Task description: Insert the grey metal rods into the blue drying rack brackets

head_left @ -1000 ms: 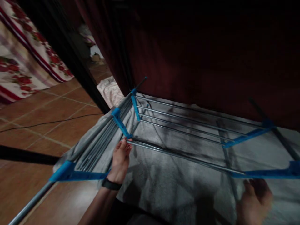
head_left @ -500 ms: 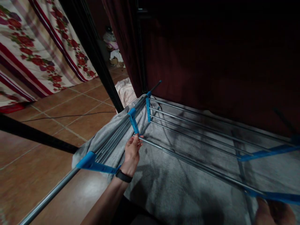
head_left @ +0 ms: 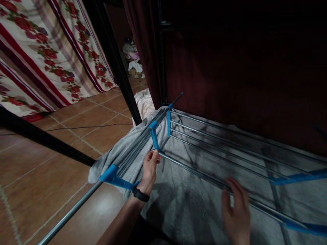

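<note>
A metal rack of grey tubes with blue plastic brackets, which looks like a clothes drying rack, lies over a grey blanket (head_left: pixel 184 204). My left hand (head_left: pixel 150 165), with a black band on the wrist, pinches the end of a metal rod (head_left: pixel 176 162) where it meets a blue bracket (head_left: pixel 154 134). Over the same front rods, farther right, is my right hand (head_left: pixel 236 211), slightly blurred. Its thumb and fingers are apart, and I see nothing held in it. Several thin rods (head_left: pixel 134 151) lie bundled between the blue brackets on the left.
Black metal posts (head_left: pixel 122 75) stand at the left, beside a tiled floor (head_left: pixel 63 170) crossed by a thin dark cable (head_left: pixel 84 128). A floral curtain (head_left: pixel 51 58) hangs beyond. Dark red cloth (head_left: pixel 204 78) covers the back, and a striped cloth (head_left: pixel 145 103) lies near the post.
My right hand has moved from the lower right corner leftward to the middle of the front rods. My left hand keeps its pinch at the bracket. The view has shifted slightly.
</note>
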The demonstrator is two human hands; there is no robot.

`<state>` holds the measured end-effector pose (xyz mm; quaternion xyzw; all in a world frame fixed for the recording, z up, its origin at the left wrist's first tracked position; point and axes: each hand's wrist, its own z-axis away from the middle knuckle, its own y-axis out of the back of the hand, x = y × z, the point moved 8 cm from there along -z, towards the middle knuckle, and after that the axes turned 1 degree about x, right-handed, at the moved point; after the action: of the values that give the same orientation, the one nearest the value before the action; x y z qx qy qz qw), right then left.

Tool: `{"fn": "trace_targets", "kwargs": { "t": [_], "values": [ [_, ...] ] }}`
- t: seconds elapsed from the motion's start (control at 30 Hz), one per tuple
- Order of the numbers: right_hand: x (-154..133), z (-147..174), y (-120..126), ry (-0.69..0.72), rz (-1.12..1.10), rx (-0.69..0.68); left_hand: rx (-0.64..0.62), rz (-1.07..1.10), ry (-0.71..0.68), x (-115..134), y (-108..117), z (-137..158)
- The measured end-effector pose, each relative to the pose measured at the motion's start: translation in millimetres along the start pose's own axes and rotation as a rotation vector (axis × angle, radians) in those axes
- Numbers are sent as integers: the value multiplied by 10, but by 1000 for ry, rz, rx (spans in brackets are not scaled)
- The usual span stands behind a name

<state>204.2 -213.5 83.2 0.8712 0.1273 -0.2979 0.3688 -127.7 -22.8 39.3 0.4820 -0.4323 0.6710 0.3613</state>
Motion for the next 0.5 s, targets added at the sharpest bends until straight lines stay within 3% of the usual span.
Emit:
{"fn": "trace_targets", "kwargs": {
  "t": [0.13,0.27,0.4,0.5],
  "values": [
    [-844,-325,-786,233,8,-397,29,-111,-100,55,38,-26],
    [-1374,-462,-1392,335,162,-762,44,-139,-133,74,51,-76],
    [-1621,-504,-1744,414,239,-903,14,-98,-116,50,23,-107],
    [-1610,-524,-1871,423,287,-932,103,-71,-147,85,86,-97]
  ]
}}
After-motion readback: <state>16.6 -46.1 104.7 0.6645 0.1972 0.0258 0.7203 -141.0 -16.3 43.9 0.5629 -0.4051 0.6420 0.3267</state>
